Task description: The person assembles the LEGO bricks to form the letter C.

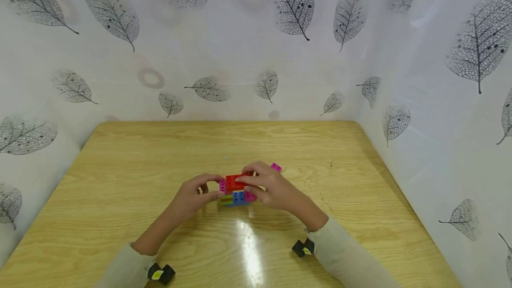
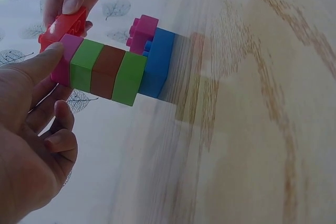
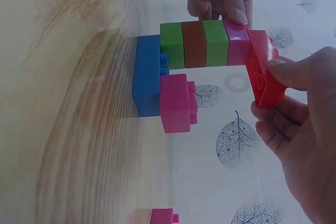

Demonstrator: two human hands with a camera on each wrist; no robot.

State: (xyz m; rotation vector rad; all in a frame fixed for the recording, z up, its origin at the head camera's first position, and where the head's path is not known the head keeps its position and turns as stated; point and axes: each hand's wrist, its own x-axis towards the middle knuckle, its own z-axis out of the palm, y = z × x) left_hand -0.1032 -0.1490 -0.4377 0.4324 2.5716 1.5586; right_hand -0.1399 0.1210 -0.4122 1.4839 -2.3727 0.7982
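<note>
A stack of toy building bricks stands on the table: a long blue brick [image 3: 146,77] at the bottom, then a green brick [image 3: 171,45], a brown brick [image 3: 193,44], another green brick [image 3: 216,43] and a pink brick [image 3: 237,45] on top. My left hand [image 1: 196,192] pinches that top pink brick between thumb and fingers. In my right hand [image 1: 274,189] I grip a long red brick [image 3: 261,69], one end against the pink brick and slightly tilted. Whether it is fully seated I cannot tell. A second pink brick [image 3: 175,103] sits on the blue brick's other end.
A loose pink brick [image 1: 276,167] lies on the wooden table [image 1: 160,154] beyond my right hand. White curtains [image 1: 240,48] with a leaf print stand behind the table and along its sides.
</note>
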